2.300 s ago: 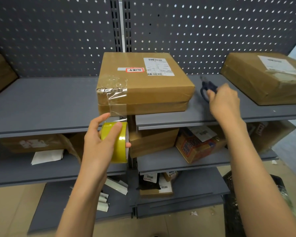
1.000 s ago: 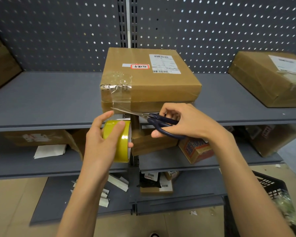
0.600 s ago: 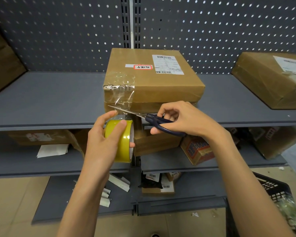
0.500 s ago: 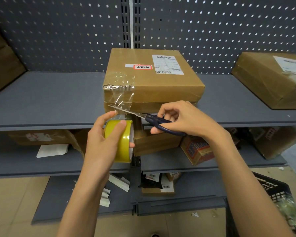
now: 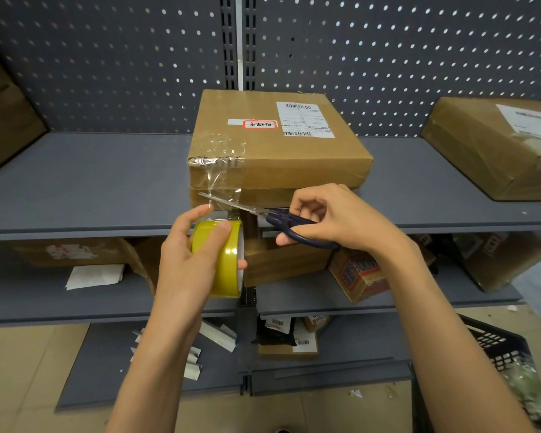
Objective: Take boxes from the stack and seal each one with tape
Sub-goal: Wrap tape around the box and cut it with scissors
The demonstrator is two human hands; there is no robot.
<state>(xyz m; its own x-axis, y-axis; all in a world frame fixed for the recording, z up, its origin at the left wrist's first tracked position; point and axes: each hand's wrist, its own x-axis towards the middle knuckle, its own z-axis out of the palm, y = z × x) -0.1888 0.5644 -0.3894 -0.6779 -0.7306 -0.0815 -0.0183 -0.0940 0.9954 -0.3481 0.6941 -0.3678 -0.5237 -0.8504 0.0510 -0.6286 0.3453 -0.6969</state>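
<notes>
A: Where's the tape roll?
B: Gripped in the left hand, below the cardboard box on the shelf.
A: And the scissors?
B: The right hand holds them, blades at the clear tape strip.

The cardboard box just above the hands carries a white shipping label with barcodes; its print is too small to read. Beside it is a red-framed sticker with handwritten characters, not legible. The printed carton below the right hand shows "000" in blue.
</notes>
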